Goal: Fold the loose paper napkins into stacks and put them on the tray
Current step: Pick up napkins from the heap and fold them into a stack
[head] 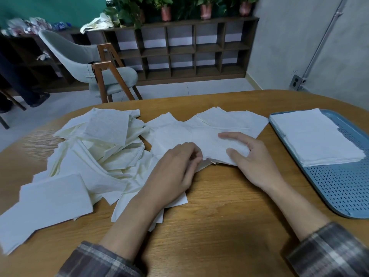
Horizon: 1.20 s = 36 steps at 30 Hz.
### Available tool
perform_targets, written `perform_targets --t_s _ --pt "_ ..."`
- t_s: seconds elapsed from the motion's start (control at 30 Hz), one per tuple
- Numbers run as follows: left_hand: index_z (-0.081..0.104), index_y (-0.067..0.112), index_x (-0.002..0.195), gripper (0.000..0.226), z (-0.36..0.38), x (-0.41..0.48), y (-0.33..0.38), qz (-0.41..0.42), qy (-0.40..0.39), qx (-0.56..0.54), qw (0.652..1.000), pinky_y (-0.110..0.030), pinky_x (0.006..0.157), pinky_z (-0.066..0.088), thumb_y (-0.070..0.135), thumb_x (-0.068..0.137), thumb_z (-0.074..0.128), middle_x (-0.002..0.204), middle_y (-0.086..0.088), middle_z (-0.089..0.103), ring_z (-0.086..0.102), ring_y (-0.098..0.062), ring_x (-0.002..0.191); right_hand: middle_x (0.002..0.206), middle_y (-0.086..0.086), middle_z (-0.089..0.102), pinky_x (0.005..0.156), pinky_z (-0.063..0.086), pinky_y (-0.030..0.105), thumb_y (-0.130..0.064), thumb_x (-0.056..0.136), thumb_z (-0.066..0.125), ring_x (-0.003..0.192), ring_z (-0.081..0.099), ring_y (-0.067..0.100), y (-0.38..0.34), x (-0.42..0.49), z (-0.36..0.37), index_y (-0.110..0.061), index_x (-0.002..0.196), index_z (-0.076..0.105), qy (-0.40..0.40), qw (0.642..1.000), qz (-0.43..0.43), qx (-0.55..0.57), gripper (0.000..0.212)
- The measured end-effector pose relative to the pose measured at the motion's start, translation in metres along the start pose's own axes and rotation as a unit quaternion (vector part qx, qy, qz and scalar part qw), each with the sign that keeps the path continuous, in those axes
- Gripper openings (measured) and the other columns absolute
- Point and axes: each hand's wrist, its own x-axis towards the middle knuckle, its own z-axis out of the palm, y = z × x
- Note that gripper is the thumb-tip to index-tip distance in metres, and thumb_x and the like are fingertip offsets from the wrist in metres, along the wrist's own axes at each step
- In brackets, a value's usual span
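- Closest to camera: plaid sleeves at the bottom edge, forearms reaching forward over a wooden table.
- Left hand, fingers curled in, pinching the left edge of a white napkin; probably anchoring that side so the fold lines up.
- Right hand, half open, thumb and forefinger curved round the same napkin's right edge, likely squaring or creasing it.
- Napkin flat on the table between both hands, lying over other unfolded sheets.
- To the left, a loose pile of crumpled, overlapping napkins, touching the left forearm; within easy reach as the supply, with much left to fold.
- To the right, a blue perforated tray, apart from the hands, holding one neat folded stack at its far end; perforated floor showing at the near end, seemingly room for more.
- Beyond the table: a pale green chair, a dark cubby shelf, potted plants on top.
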Motion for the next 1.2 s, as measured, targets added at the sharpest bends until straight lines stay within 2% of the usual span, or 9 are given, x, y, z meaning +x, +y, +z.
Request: perform_targets --t_s 0.23,0.37,0.53,0.63,0.77,0.87,0.97,1.1,1.2 --pt "0.065 0.018 0.105 0.007 -0.001 0.000 0.009 0.035 0.093 -0.016 0.995 -0.031 0.084 0.046 0.016 0.105 0.058 0.095 0.015 0.064 0.060 -0.008 0.090 0.131 -0.030 0.067 0.107 0.030 0.000 -0.001 0.101 0.060 0.134 0.049 -0.012 0.002 0.000 0.001 -0.033 0.127 0.073 -0.002 0.999 0.001 -0.037 0.043" --pt "0.067 0.016 0.108 0.008 -0.003 0.000 0.021 -0.002 0.137 -0.137 0.981 -0.019 0.085 0.051 0.011 0.102 0.066 0.094 0.015 0.070 0.070 -0.007 0.097 0.129 -0.030 0.067 0.114 0.035 0.012 -0.001 0.096 0.064 0.134 0.050 -0.010 -0.004 -0.002 -0.001 -0.036 0.125 0.073 -0.004 0.999 -0.011 -0.033 0.047" --pt "0.060 0.024 0.126 0.033 -0.004 0.001 0.025 -0.069 0.113 -0.239 0.962 -0.030 0.090 0.056 0.014 0.098 0.074 0.088 0.007 0.076 0.074 -0.015 0.101 0.122 -0.018 0.074 0.100 0.044 0.015 -0.012 0.089 0.076 0.123 0.064 0.001 -0.017 -0.009 -0.001 -0.027 0.119 0.076 -0.097 0.993 -0.050 0.045 0.033" --pt "0.057 0.025 0.132 0.044 -0.003 0.001 0.029 -0.074 0.122 -0.261 0.955 -0.031 0.094 0.056 0.016 0.095 0.078 0.088 0.006 0.075 0.073 -0.017 0.101 0.100 -0.015 0.078 0.092 0.044 0.014 -0.016 0.089 0.084 0.104 0.069 0.002 -0.016 -0.010 0.003 -0.027 0.097 0.078 -0.072 0.996 -0.036 0.050 0.014" --pt "0.053 0.034 0.135 0.061 -0.006 0.002 0.032 -0.126 0.101 -0.292 0.943 -0.033 0.080 0.060 0.033 0.084 0.086 0.091 0.000 0.075 0.074 -0.019 0.090 0.091 -0.009 0.078 0.089 0.046 0.018 -0.018 0.092 0.079 0.095 0.070 0.007 -0.016 -0.007 0.001 -0.014 0.087 0.078 -0.035 0.995 -0.028 0.091 0.006" --pt "0.054 0.040 0.131 0.059 -0.011 0.004 0.027 -0.170 0.067 -0.299 0.937 -0.042 0.077 0.063 0.026 0.086 0.088 0.091 -0.001 0.077 0.076 -0.020 0.087 0.104 0.001 0.080 0.105 0.051 0.040 -0.021 0.090 0.080 0.108 0.072 0.018 -0.013 -0.004 -0.003 -0.011 0.090 0.078 0.038 0.985 0.017 0.169 0.010" --pt "0.058 0.034 0.132 0.051 -0.017 0.006 0.020 -0.195 0.101 -0.319 0.922 -0.030 0.069 0.060 0.018 0.090 0.083 0.086 -0.004 0.075 0.075 -0.019 0.083 0.114 0.006 0.079 0.110 0.048 0.057 -0.032 0.083 0.087 0.114 0.072 0.029 -0.010 -0.001 -0.006 -0.017 0.092 0.080 0.049 0.967 0.069 0.240 0.019" --pt "0.061 0.029 0.132 0.049 -0.020 0.006 0.015 -0.218 0.147 -0.359 0.895 -0.034 0.077 0.063 0.016 0.090 0.083 0.100 -0.006 0.079 0.077 -0.021 0.093 0.118 0.007 0.079 0.106 0.052 0.049 -0.024 0.084 0.081 0.115 0.072 0.032 -0.010 -0.001 -0.005 -0.014 0.108 0.079 -0.009 0.956 0.116 0.269 0.026" --pt "0.061 0.025 0.132 0.051 -0.021 0.007 0.017 -0.210 0.140 -0.363 0.897 -0.021 0.067 0.057 0.011 0.089 0.083 0.096 -0.006 0.079 0.076 -0.013 0.083 0.124 0.006 0.076 0.098 0.055 0.039 -0.016 0.087 0.074 0.118 0.072 0.030 -0.015 -0.003 -0.003 -0.011 0.126 0.070 -0.054 0.943 0.129 0.301 0.040"
